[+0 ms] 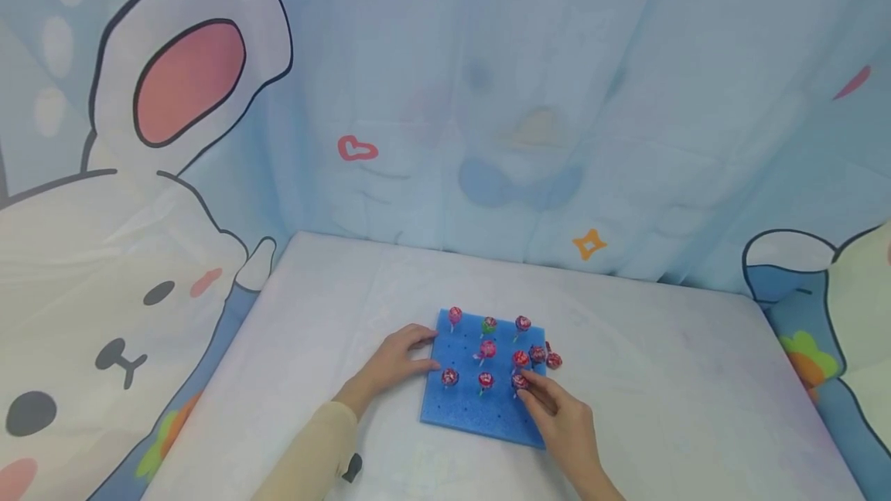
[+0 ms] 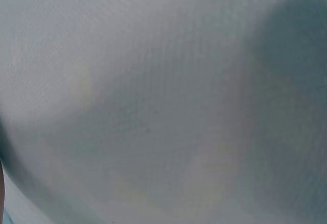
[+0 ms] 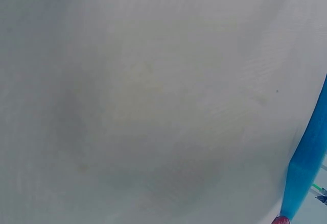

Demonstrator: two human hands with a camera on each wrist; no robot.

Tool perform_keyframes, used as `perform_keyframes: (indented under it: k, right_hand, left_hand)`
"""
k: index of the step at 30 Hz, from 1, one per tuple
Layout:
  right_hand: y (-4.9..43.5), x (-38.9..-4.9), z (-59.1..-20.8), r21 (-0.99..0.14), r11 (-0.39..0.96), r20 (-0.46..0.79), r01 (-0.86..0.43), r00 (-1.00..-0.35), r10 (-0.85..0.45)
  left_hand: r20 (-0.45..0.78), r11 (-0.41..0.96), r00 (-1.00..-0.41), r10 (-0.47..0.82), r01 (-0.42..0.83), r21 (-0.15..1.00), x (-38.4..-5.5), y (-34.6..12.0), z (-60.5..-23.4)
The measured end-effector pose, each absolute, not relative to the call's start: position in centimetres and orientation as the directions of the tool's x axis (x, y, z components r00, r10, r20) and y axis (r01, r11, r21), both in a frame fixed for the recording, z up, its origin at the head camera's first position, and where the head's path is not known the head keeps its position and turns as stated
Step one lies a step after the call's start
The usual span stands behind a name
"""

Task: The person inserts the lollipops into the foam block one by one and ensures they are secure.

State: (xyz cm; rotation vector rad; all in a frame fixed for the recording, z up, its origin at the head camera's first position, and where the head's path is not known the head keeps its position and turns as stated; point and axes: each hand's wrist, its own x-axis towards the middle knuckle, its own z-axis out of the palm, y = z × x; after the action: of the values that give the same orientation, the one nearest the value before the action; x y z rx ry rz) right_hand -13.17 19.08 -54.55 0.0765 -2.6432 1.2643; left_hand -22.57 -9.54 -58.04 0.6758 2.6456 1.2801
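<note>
A blue foam board (image 1: pixel 466 417) with rows of small holes lies on the white-covered table. Several wrapped lollipops stand in it on their sticks, among them a pink one (image 1: pixel 487 349) near the middle and a green-and-red one (image 1: pixel 489 325) in the back row. At the board's left edge rests my left hand (image 1: pixel 398 360), thumb and fingers spread along the side. My right hand (image 1: pixel 567 427) pinches a dark red lollipop (image 1: pixel 519 382) by its head, over the board's right side. In the right wrist view, the board's blue edge (image 3: pixel 304 157) shows at the far right.
Just off the board's right edge lies a red lollipop (image 1: pixel 554 360), beside a darker one (image 1: pixel 537 354) at the edge. A printed cloth (image 1: pixel 418 60) hangs behind the table. Mostly blurred white cloth (image 2: pixel 153 106) fills the left wrist view.
</note>
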Motion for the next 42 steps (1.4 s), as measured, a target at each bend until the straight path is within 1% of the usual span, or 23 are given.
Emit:
perform_keyframes:
  k: [5, 12, 33, 42]
  right_hand:
    - [19.11, -13.19, -54.51, -0.764, 0.629, 0.215, -0.142, -0.976, 0.041]
    - [19.27, -13.10, -54.57, -0.775, 0.617, 0.205, -0.134, -0.978, 0.044]
    - [19.17, -12.96, -54.62, -0.775, 0.621, 0.192, -0.118, -0.980, 0.054]
    - [19.27, -13.01, -54.48, -0.766, 0.625, 0.219, -0.152, -0.975, 0.031]
  left_hand:
    - [0.080, 0.541, -0.891, 0.446, 0.340, 0.769, -22.63, -9.53, -57.91]
    - [0.124, 0.520, -0.884, 0.450, 0.372, 0.768, -22.56, -9.54, -57.77]
    - [0.082, 0.540, -0.891, 0.445, 0.341, 0.769, -22.47, -9.50, -57.63]
    - [0.085, 0.542, -0.891, 0.445, 0.344, 0.767, -22.46, -9.49, -57.69]
